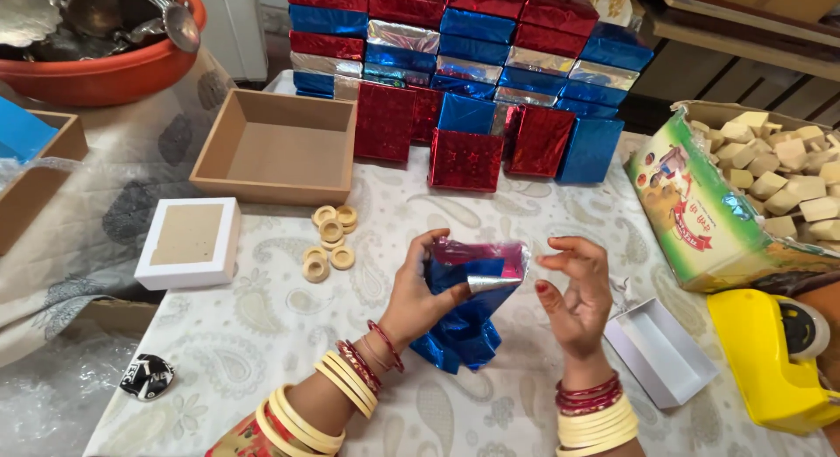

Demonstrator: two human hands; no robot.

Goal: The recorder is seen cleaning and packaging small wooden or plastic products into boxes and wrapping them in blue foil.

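left hand [418, 292] is closed around a bundle of blue foil wrap [468, 321], thumb and fingers pinching its upper part; i hold it raised above the middle of the table [262, 334], nearer the front edge than the back. a silver-backed flap is folded to a point at the top, with a red-pink sheet showing behind it. i cannot tell whether a box sits inside the foil.

right hand [577, 292] is open, fingers loosely curled, holding nothing, just beside the foil's right edge and apart from it.

risks as i judge them:
- the foil is gripped from one side only, so the loose lower part hangs crumpled; a pull there could tear it or undo the fold.
- the pointed flap is not pinned by either hand and could spring back.
- the open white box [658, 352] lies near the right wrist toward the front-right corner; a careless sweep could push it off the edge.
- the yellow tape dispenser [770, 356] sits at the right edge, partly over it as far as i can see.
- the wooden rings [331, 242] lie loose left of centre, near the left elbow's path, and could scatter.
- the stack of wrapped boxes [464, 63] along the back edge leans on upright ones at its foot; a bump could topple them.
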